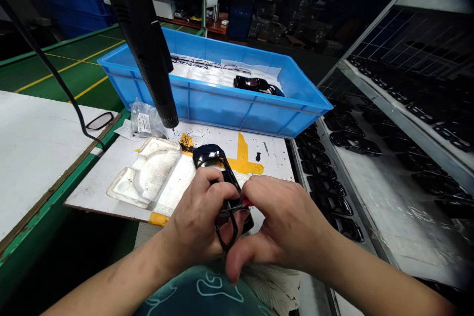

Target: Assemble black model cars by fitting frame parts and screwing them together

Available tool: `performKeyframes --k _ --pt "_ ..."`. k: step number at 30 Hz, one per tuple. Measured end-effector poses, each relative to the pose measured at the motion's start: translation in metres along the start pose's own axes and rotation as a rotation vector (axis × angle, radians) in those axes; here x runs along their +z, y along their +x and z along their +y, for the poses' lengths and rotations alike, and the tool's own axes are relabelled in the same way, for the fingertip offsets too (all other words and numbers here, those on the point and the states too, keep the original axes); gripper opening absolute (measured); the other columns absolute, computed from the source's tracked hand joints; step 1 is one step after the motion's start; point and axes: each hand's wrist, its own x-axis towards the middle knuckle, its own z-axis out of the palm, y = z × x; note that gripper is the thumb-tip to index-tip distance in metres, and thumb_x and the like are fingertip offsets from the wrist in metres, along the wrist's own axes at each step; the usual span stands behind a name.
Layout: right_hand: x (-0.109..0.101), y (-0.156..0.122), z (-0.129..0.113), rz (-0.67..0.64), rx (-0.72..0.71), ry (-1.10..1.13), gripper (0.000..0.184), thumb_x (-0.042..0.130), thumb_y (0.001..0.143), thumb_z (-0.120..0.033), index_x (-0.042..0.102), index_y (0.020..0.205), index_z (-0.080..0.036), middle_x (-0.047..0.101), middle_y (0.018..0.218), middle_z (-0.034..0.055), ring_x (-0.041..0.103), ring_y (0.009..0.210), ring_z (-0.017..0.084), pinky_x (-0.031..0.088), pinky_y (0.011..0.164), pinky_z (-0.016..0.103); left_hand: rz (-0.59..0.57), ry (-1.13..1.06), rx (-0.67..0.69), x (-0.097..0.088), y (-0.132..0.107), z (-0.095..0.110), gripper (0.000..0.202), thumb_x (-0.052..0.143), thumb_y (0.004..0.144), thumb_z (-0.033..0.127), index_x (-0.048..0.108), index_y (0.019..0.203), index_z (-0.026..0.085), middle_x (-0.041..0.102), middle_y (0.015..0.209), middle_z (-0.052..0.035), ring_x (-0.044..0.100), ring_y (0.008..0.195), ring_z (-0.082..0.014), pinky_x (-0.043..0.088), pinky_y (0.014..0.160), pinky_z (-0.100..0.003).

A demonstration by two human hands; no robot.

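Note:
My left hand (pixel 205 207) is closed, thumb and forefinger pinching a thin glossy black window frame (pixel 226 237) with an open loop at its lower end. My right hand (pixel 281 217) is curled round red-handled nippers (pixel 237 207), whose metal jaws reach across to the frame. Most of the handles is hidden by the fingers, and the thumb points down beside the frame. Just beyond both hands, a shiny black model car body (pixel 211 153) lies on the board, partly covered by them. A white foam mould (pixel 148 173) sits left of it.
A black electric screwdriver (pixel 148 54) hangs above the board, bit downward. Behind stands a blue bin (pixel 222 103) holding clear window parts and a black body. Racks of black car bodies (pixel 355 143) line the right. A plastic bag (pixel 144 118) lies at left.

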Motion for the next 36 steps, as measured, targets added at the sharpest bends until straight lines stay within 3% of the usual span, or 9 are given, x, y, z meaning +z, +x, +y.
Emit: performKeyframes --k 6,11,14,17,22,28,33,36 --pt "0.005 -0.001 -0.003 -0.024 0.006 0.017 0.074 0.035 0.079 -0.09 0.048 0.064 -0.018 0.047 0.058 -0.004 0.042 0.051 0.01 0.025 0.052 0.028 -0.019 -0.044 -0.005 0.0 -0.004 -0.005 0.03 0.061 0.081 0.013 0.048 0.107 0.019 0.044 0.1 -0.0068 0.049 0.094 -0.0194 0.05 0.076 -0.031" --pt "0.007 -0.007 -0.007 -0.016 -0.106 0.005 0.06 0.039 0.096 -0.069 0.054 0.067 -0.018 0.05 0.059 -0.0039 0.046 0.053 0.011 0.026 0.053 0.029 -0.051 -0.033 -0.018 -0.002 -0.006 -0.01 0.03 0.061 0.083 0.018 0.049 0.111 0.018 0.044 0.102 -0.0081 0.049 0.094 -0.02 0.051 0.078 -0.032" --pt "0.006 -0.007 -0.006 0.052 -0.053 -0.086 0.068 0.036 0.089 -0.08 0.049 0.064 -0.018 0.045 0.056 -0.0038 0.041 0.051 0.011 0.025 0.052 0.029 -0.062 -0.016 -0.002 -0.005 -0.005 -0.009 0.035 0.058 0.08 0.011 0.05 0.113 0.016 0.044 0.104 -0.0086 0.049 0.095 -0.0191 0.051 0.079 -0.032" --pt "0.006 -0.007 -0.004 0.027 0.0 -0.143 0.076 0.028 0.081 -0.09 0.047 0.064 -0.018 0.045 0.057 -0.0026 0.042 0.051 0.012 0.025 0.052 0.029 -0.063 -0.013 0.025 -0.007 -0.004 -0.007 0.041 0.054 0.077 0.004 0.05 0.116 0.014 0.045 0.104 -0.0087 0.049 0.096 -0.0186 0.051 0.08 -0.03" --pt "0.006 -0.008 -0.006 0.035 -0.151 -0.182 0.065 0.034 0.096 -0.072 0.049 0.063 -0.018 0.044 0.057 -0.0024 0.041 0.052 0.013 0.023 0.054 0.031 -0.073 -0.043 0.033 -0.006 -0.006 -0.006 0.041 0.056 0.076 0.007 0.05 0.117 0.014 0.045 0.103 -0.0084 0.049 0.097 -0.0192 0.052 0.08 -0.031" --pt "0.008 -0.008 -0.006 0.09 -0.04 -0.203 0.078 0.026 0.081 -0.09 0.047 0.062 -0.018 0.042 0.056 -0.0019 0.039 0.05 0.013 0.023 0.052 0.031 -0.037 -0.059 0.032 -0.005 -0.008 -0.005 0.04 0.055 0.078 0.005 0.049 0.116 0.015 0.047 0.104 -0.008 0.049 0.098 -0.0186 0.051 0.082 -0.03" --pt "0.008 -0.012 -0.012 0.072 -0.108 -0.184 0.063 0.031 0.1 -0.066 0.049 0.062 -0.018 0.043 0.056 -0.0012 0.04 0.053 0.014 0.023 0.054 0.032 -0.047 -0.102 0.012 -0.005 -0.009 -0.005 0.037 0.059 0.079 0.009 0.052 0.115 0.015 0.046 0.104 -0.0083 0.05 0.097 -0.0189 0.051 0.081 -0.031" --pt "0.005 -0.009 -0.014 0.123 -0.108 -0.216 0.066 0.037 0.095 -0.073 0.048 0.061 -0.018 0.042 0.055 -0.002 0.038 0.051 0.013 0.023 0.053 0.031 -0.037 -0.09 0.031 -0.008 -0.008 -0.007 0.036 0.058 0.079 0.008 0.052 0.114 0.014 0.046 0.103 -0.0083 0.049 0.097 -0.0189 0.05 0.082 -0.031"
